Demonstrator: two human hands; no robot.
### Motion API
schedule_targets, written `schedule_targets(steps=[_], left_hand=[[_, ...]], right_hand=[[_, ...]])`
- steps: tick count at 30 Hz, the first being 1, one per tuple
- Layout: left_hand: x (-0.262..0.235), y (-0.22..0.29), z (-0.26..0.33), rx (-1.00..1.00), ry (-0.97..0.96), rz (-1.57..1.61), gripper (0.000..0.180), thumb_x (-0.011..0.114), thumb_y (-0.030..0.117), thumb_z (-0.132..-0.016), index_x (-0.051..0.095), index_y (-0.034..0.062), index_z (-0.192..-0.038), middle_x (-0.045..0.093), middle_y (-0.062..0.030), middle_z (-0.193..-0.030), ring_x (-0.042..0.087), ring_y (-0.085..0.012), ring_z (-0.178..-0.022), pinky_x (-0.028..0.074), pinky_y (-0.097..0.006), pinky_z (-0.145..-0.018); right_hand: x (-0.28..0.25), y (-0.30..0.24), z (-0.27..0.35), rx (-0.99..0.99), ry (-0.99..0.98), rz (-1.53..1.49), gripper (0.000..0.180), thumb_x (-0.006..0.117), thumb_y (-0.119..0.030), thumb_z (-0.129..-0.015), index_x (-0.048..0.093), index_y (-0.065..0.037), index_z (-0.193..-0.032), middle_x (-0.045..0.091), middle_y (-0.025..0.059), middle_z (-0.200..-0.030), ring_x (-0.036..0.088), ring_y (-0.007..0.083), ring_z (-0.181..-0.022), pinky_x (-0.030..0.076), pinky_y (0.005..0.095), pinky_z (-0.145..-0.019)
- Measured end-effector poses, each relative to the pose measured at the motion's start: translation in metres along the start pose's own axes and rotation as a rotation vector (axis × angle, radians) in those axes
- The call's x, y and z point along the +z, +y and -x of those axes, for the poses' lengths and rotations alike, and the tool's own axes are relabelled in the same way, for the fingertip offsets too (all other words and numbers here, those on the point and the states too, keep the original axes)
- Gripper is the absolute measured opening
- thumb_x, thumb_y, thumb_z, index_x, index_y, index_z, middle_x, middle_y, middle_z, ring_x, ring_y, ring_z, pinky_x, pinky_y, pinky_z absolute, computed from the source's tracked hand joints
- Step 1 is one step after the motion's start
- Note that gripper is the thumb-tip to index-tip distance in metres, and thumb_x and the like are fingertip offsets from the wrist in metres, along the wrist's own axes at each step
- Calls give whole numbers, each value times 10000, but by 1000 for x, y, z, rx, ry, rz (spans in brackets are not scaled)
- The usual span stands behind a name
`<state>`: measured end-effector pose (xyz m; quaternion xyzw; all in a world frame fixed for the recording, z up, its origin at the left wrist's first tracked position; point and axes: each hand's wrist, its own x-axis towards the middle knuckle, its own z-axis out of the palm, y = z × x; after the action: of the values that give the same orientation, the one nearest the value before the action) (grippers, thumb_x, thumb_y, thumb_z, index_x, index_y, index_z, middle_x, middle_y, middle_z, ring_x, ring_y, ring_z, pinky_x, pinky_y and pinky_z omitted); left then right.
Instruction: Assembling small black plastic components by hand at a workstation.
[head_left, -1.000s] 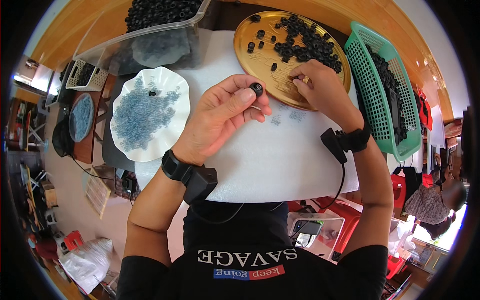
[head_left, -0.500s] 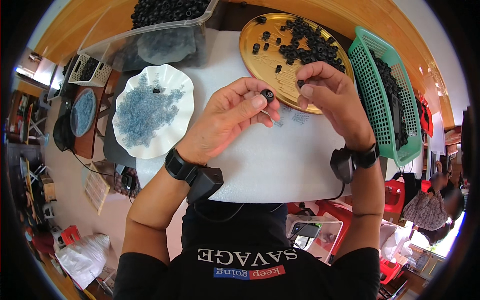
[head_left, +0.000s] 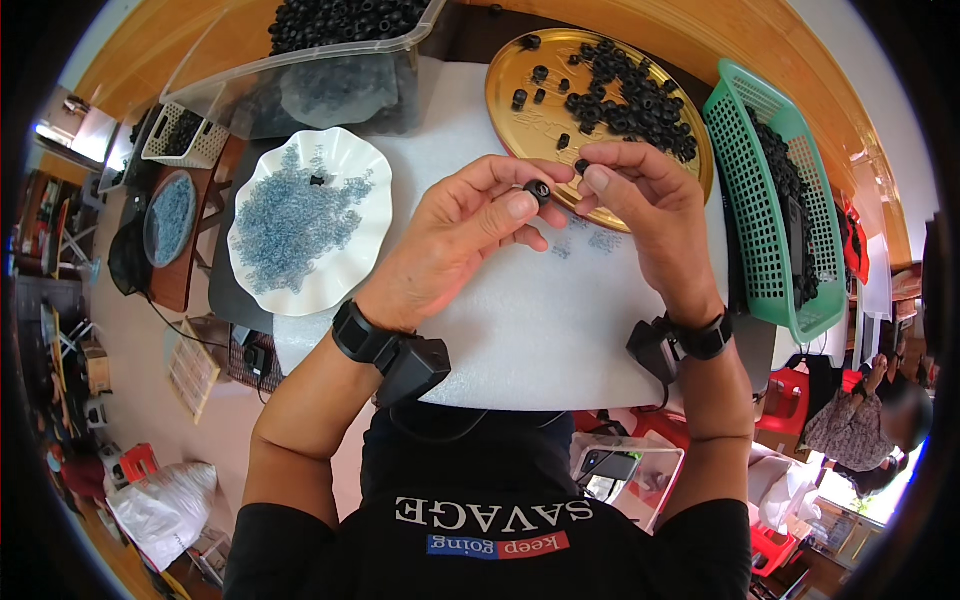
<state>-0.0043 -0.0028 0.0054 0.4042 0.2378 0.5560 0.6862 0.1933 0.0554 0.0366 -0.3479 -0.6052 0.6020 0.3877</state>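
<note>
Between the thumb and forefinger of my left hand (head_left: 465, 215) sits a black ring-shaped part (head_left: 538, 191), its round open end facing up. Close to its right, my right hand (head_left: 650, 205) pinches a smaller black piece (head_left: 582, 167) between thumb and fingertips. The two pieces are near each other but apart. Beyond my right hand lies a round gold tray (head_left: 515, 125) with many loose black parts (head_left: 640, 105) on it. A white scalloped plate (head_left: 370, 225) on the left holds a heap of small clear-blue pieces (head_left: 290, 225) and one black piece (head_left: 317, 180).
A clear plastic bin (head_left: 400, 90) of black parts stands at the far left. On the right is a green basket (head_left: 735, 150) with black parts. Small clear pieces (head_left: 603, 241) lie on the white table covering (head_left: 520, 330). A person (head_left: 860, 425) is at the far right.
My right hand has moved left from over the gold tray, bringing its small black piece close to the part in my left hand. The left hand has barely moved.
</note>
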Motion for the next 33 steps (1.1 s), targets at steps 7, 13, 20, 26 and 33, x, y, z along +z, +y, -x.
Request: schedule_targets(steps=[7, 13, 20, 26, 33], left_hand=[[0, 0, 0, -15, 0, -34, 191, 525, 150, -963, 568, 39, -1112, 512, -112, -1292, 579, -184, -1021, 484, -300, -830], [1, 0, 0, -35, 1, -25, 193, 535, 160, -958, 567, 44, -1109, 504, -104, -1280, 581, -188, -1016, 482, -301, -826], [1, 0, 0, -21, -31, -31, 202, 540, 158, -957, 558, 28, -1111, 573, -101, -1142, 591, -169, -936, 481, -296, -801], [3, -2, 1, -88, 8, -123, 213, 552, 153, -956, 549, 7, -1112, 602, -72, -969, 584, -135, -812, 476, -274, -772], [4, -3, 0, -54, -8, -197, 226, 563, 153, -951, 551, -7, -1110, 609, -64, -971, 588, -119, -809, 480, -266, -772]], right_hand=[[5, 9, -1, 3, 29, -33, 226, 629, -64, -894, 615, 33, -1098, 634, 78, -1038, 611, 108, -854, 521, 240, -778], [8, 14, 0, -112, 52, 65, 191, 596, -31, -904, 626, 22, -1084, 616, 59, -1017, 596, 107, -913, 524, 248, -787], [5, 4, 2, -43, -9, -11, 172, 591, -36, -898, 634, 14, -1057, 620, 42, -965, 600, 100, -855, 488, 228, -744], [3, -1, 7, -15, -72, -12, 158, 583, -19, -880, 624, 5, -1031, 626, 39, -919, 604, 106, -802, 482, 235, -729], [4, 2, 9, -25, -109, 47, 147, 584, -7, -868, 595, 3, -1014, 614, 33, -899, 593, 95, -789, 477, 231, -707]])
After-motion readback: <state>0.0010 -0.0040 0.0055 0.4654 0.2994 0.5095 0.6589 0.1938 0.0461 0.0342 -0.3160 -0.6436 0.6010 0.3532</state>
